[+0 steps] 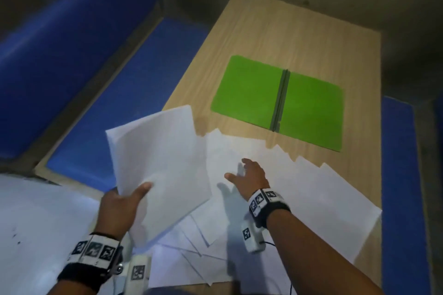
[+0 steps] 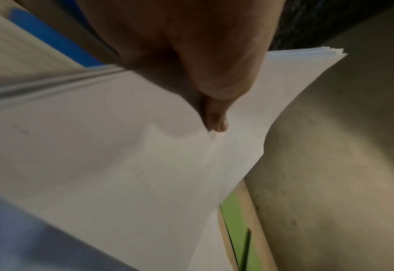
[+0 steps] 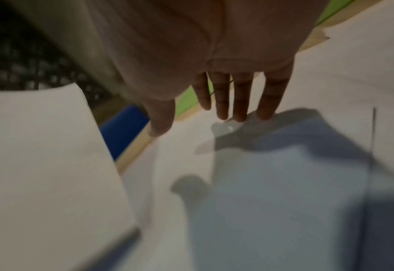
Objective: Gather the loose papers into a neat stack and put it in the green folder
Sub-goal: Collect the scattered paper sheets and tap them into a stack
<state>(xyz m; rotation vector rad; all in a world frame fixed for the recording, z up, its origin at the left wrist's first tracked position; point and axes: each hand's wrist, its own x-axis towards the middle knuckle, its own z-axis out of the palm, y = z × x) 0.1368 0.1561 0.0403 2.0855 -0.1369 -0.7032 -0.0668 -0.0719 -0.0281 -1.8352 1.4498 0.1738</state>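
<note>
My left hand (image 1: 124, 199) grips a bundle of white sheets (image 1: 160, 163) by its near edge, thumb on top, and holds it tilted above the table; the left wrist view shows the thumb (image 2: 214, 117) pressed on the stack (image 2: 121, 155). Several loose papers (image 1: 287, 194) lie fanned over the table's near end. My right hand (image 1: 249, 172) hovers flat over them with straight, spread fingers (image 3: 240, 102), holding nothing. The green folder (image 1: 280, 100) lies open and flat further back on the wooden table (image 1: 263, 31).
Blue padded seating (image 1: 72, 55) runs along the table's left side, and a blue strip (image 1: 400, 187) along the right. More white paper (image 1: 36, 223) lies at the lower left. Bare wood shows around the folder.
</note>
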